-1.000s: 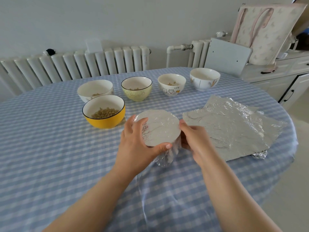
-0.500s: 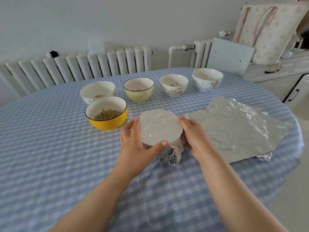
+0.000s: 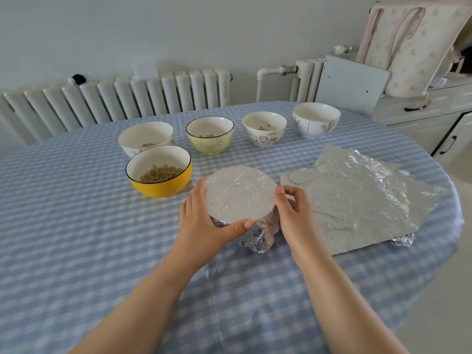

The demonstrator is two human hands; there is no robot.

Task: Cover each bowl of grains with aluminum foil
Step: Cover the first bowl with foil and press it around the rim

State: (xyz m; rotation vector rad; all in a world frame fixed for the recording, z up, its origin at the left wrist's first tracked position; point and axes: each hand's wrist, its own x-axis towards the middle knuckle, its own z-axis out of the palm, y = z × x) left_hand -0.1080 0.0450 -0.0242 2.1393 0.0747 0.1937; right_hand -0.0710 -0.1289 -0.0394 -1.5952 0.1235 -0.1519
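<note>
Between both hands point(image 3: 201, 221) point(image 3: 293, 213): round bowl point(image 3: 240, 192), taut crinkled foil.

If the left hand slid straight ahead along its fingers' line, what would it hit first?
Probably the yellow bowl. The left hand grips the foil-covered bowl, fingers pointing away from the camera; depth is uncertain.

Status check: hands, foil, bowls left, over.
Left hand grips foil-covered bowl; right hand pinches its rim. Five bowls uncovered, yellow bowl nearest. Spare foil sheets right of it. Nothing in the way.
</note>
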